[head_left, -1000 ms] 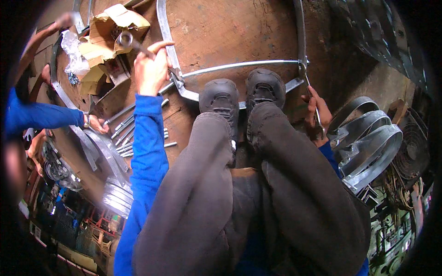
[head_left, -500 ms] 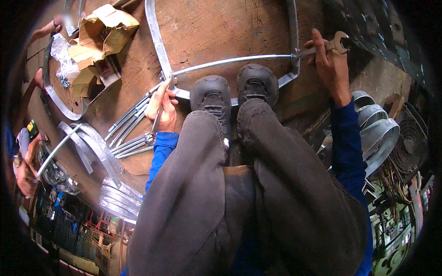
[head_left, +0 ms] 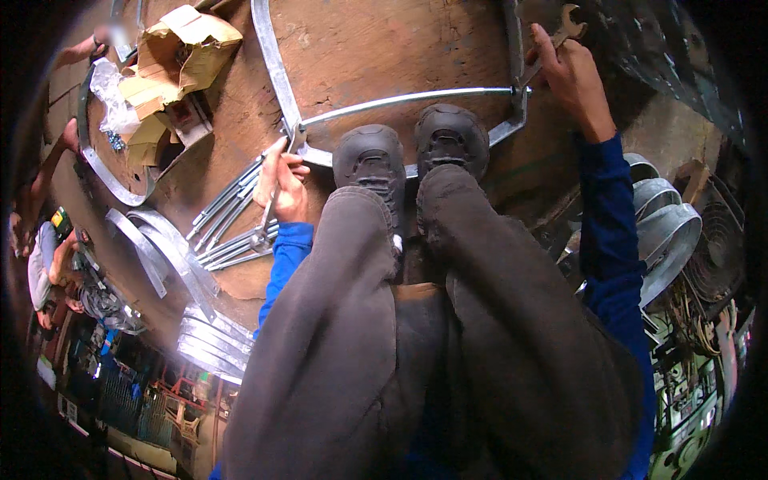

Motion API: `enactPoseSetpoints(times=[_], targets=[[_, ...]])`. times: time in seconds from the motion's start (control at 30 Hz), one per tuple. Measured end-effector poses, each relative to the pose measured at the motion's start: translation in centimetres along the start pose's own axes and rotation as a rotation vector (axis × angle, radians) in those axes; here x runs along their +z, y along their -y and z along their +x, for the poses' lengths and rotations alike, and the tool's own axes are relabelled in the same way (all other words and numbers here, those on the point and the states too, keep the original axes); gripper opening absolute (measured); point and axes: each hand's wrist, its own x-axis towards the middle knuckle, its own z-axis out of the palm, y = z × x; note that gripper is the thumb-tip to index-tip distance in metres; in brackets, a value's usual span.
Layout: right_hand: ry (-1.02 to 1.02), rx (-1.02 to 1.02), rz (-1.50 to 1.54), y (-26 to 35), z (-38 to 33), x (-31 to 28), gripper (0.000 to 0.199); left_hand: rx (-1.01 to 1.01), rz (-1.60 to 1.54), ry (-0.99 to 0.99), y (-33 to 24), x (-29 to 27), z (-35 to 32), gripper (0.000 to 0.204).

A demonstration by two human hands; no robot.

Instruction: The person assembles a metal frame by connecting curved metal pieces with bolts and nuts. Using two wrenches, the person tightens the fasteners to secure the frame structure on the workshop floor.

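A bent grey metal strap (head_left: 276, 68) lies on the brown floor, its near side under my black shoes (head_left: 452, 140). Across it runs a thin metal rod (head_left: 408, 98). At the rod's left end, my left hand (head_left: 282, 182) is closed around a wrench (head_left: 267, 218); the ring end points back toward me and the upper end meets the strap's corner. My right hand (head_left: 570, 76) grips another wrench (head_left: 570, 26), its open jaw sticking out beyond the fingers and its other end at the rod's right end. Fingers partly cover both handles.
Several loose rods (head_left: 228, 208) lie beside my left hand. Farther left are curved metal strips (head_left: 172, 248), a torn cardboard box (head_left: 188, 52) and a plastic bag (head_left: 112, 96). Coiled straps (head_left: 668, 228) and a round fan-like grille (head_left: 716, 248) stand at right. Other people's limbs (head_left: 60, 256) show far left.
My right hand has moved forward and slightly left, swinging its wrench so the jaw points farther away from me. My left hand stays at the strap's left corner, still holding its wrench.
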Motion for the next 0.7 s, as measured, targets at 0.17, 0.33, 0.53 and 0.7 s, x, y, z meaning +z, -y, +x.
enactPoseSetpoints(times=[0.17,0.33,0.53,0.7], targets=[[-0.150,-0.224,-0.104,-2.0,0.7,0.1,0.032,-0.235,0.040,0.119,-3.3,1.3,6.3,0.025],[-0.083,0.351,0.324,6.4,0.4,-2.2,0.040,-0.369,0.039,0.235,-2.2,0.9,8.8,0.024],[-0.154,0.043,0.087,0.1,-1.0,0.1,0.039,-0.396,0.126,0.287,-3.1,1.2,10.2,0.026],[-0.367,-0.057,0.139,-1.0,-6.0,4.0,0.029,-0.351,0.162,0.293,-3.3,1.7,10.3,0.026]])
